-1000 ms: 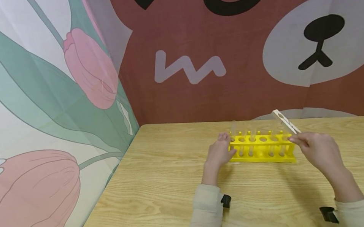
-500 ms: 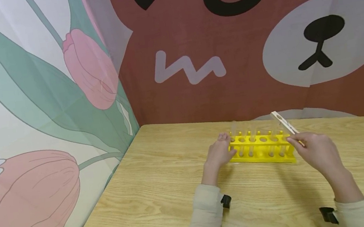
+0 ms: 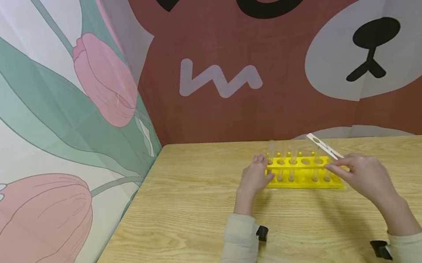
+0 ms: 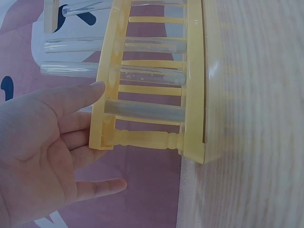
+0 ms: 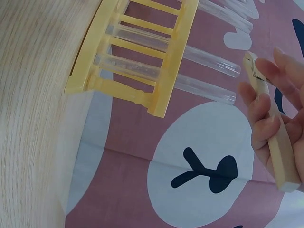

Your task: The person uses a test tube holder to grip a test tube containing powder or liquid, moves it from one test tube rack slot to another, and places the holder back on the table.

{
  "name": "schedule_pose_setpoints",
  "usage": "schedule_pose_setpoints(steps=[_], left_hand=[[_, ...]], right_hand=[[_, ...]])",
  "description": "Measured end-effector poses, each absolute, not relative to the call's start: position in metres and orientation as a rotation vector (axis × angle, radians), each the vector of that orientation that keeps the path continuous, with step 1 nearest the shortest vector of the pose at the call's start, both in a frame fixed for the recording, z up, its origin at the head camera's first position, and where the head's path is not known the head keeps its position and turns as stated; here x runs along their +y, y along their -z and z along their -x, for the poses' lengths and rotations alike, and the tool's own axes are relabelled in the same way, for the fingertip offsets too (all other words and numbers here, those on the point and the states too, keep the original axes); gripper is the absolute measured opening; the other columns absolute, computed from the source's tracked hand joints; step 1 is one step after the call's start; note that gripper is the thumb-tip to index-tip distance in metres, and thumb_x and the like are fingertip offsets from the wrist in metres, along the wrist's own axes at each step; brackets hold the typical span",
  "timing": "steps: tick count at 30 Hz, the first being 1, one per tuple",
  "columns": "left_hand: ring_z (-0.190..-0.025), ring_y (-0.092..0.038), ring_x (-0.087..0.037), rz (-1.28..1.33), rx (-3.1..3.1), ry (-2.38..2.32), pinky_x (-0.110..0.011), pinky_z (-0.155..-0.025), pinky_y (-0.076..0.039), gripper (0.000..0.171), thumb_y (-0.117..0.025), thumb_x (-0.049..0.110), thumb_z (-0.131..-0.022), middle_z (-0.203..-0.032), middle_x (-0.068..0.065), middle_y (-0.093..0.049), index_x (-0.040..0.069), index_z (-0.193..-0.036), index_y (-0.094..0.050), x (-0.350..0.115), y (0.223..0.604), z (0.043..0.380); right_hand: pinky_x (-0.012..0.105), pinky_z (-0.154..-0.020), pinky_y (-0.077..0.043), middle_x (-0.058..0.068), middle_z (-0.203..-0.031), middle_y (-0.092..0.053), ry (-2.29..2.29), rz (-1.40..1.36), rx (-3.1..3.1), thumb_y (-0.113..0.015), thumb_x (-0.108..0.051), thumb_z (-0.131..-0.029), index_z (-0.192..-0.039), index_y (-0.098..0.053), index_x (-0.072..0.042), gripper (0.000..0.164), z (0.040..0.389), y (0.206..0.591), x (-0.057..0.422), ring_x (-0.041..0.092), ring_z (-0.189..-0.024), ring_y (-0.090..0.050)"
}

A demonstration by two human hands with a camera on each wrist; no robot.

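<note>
"Wooden clamp (image 5: 282,159): where is it held?"
"It is gripped by the right hand (image 3: 369,175), near the test tubes (image 5: 209,61)."
"And the yellow rack (image 4: 195,85)?"
"Its end is pinched between thumb and fingers of the left hand (image 4: 42,142)."

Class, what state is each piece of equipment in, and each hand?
Yellow rack: upright on the table
Test tubes: slotted upright in the rack
Wooden clamp: tilted, held above the table
Left hand: gripping the rack's left end
Right hand: holding the clamp
</note>
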State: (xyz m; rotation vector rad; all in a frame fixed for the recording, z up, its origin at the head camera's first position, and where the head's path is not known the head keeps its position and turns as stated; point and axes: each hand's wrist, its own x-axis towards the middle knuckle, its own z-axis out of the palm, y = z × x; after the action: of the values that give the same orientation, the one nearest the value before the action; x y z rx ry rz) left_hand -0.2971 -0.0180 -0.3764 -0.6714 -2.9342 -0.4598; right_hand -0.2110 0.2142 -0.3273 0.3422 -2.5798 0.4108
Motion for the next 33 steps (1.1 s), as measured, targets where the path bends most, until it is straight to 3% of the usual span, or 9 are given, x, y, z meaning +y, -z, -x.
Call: schedule_pose_setpoints(steps=[8,17,26,33], left_hand=[[-0.131,-0.022,-0.017,0.679,-2.944,0.450,-0.031,-0.095,-0.036,0.054,-0.056,0.033,-0.088,-0.142,-0.004,-0.030,0.007,-0.133,-0.043,-0.0180,0.3759,0.2979],[-0.131,-0.022,-0.016,0.675,-2.947,0.445,-0.029,-0.095,-0.036,0.053,-0.055,0.034,-0.088,-0.142,-0.002,-0.030,0.009,-0.133,-0.043,-0.0168,0.3764,0.2990],[-0.131,-0.020,-0.012,0.696,-2.932,0.462,-0.030,-0.094,-0.038,0.052,-0.056,0.034,-0.088,-0.142,-0.001,-0.031,0.009,-0.132,-0.045,-0.0182,0.3795,0.3014],[-0.131,-0.022,-0.015,0.686,-2.933,0.443,-0.029,-0.095,-0.036,0.053,-0.056,0.034,-0.088,-0.142,-0.003,-0.031,0.007,-0.133,-0.043,-0.0185,0.3767,0.2986]], right_hand=[[0.026,-0.040,-0.032,0.009,-0.069,-0.058,-0.416,-0.365,-2.651,-0.067,-0.022,-0.081,-0.086,-0.070,0.004,0.027,0.2114,0.3272,0.2114,0.015,-0.049,-0.041],[0.026,-0.041,-0.027,-0.002,-0.059,-0.051,-0.456,-0.427,-2.738,-0.065,-0.024,-0.082,-0.083,-0.071,-0.003,0.022,0.2127,0.3274,0.2099,0.013,-0.047,-0.033],[0.025,-0.040,-0.023,-0.007,-0.051,-0.041,-0.431,-0.460,-2.767,-0.063,-0.029,-0.083,-0.074,-0.069,-0.011,0.021,0.2136,0.3293,0.2088,0.012,-0.045,-0.029],[0.024,-0.040,-0.023,-0.005,-0.051,-0.040,-0.425,-0.450,-2.759,-0.064,-0.027,-0.083,-0.073,-0.069,-0.010,0.020,0.2141,0.3291,0.2088,0.012,-0.045,-0.029]])
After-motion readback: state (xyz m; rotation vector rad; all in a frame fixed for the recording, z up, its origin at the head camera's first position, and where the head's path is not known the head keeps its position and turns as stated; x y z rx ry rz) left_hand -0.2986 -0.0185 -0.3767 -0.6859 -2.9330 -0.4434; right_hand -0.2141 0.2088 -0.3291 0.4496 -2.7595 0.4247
